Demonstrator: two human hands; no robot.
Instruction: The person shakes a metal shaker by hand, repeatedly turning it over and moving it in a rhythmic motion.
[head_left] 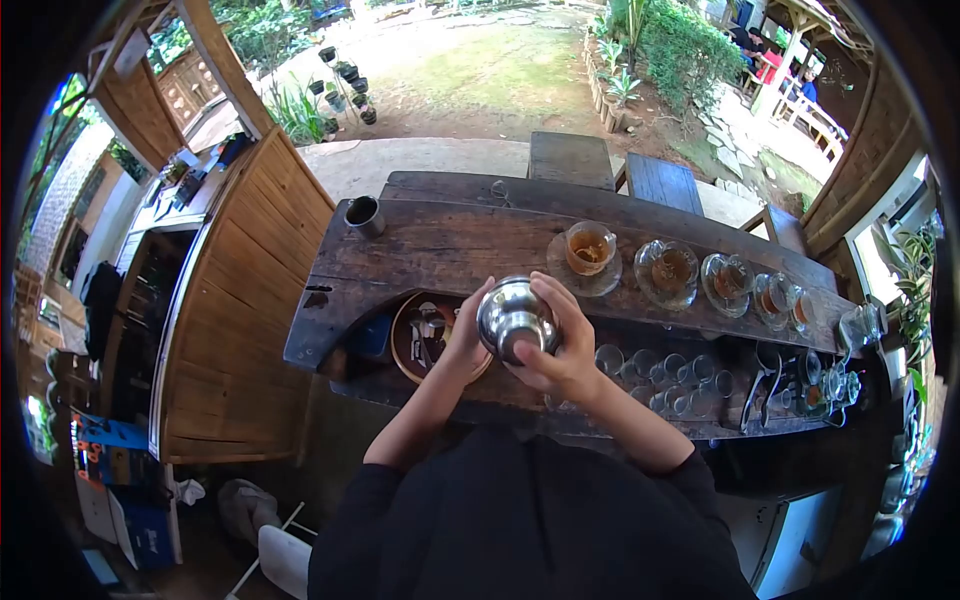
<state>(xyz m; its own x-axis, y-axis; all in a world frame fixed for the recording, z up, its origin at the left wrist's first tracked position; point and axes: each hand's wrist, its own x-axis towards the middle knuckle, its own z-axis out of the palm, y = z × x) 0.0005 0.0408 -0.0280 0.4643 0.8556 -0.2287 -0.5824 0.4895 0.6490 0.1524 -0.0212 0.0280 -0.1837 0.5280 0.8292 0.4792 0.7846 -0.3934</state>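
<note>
A shiny steel cocktail shaker [515,308] is held in front of my chest, above the near side of the dark wooden counter [450,235]. My left hand [467,335] is wrapped round its left side. From the right, my right hand [562,345] grips it, with the thumb pressed near the narrower end. Behind the shaker stands a glass cup of amber drink [590,248] on a glass saucer. Partly hidden below my left forearm is a round wooden tray [403,350] with metal utensils in it.
A metal cup [364,217] stands at the counter's far left. Several filled glass cups on saucers [668,272] run to the right. On a lower shelf are rows of clear glasses [680,372]. A wooden cabinet [235,310] is at left, a white chair [285,560] behind it.
</note>
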